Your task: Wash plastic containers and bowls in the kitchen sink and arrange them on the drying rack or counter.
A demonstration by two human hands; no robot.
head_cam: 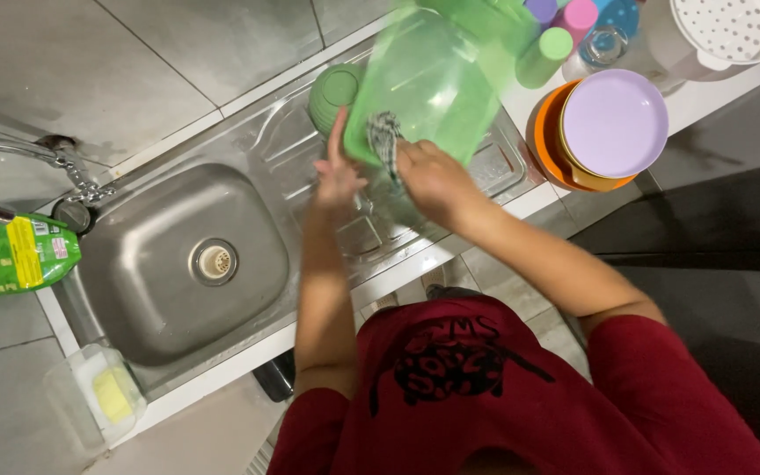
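Above the steel draining board (485,167) beside the sink, the left hand (338,176) steadies a translucent green plastic container (433,79) with fingers spread, while the right hand (433,180) grips a grey checked cloth (384,141) against it.

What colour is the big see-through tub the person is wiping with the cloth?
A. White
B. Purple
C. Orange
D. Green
D. The tub held over the draining board is see-through green; the right hand presses a cloth against it and the left hand steadies its edge. Purple is the colour of the plate nearby.
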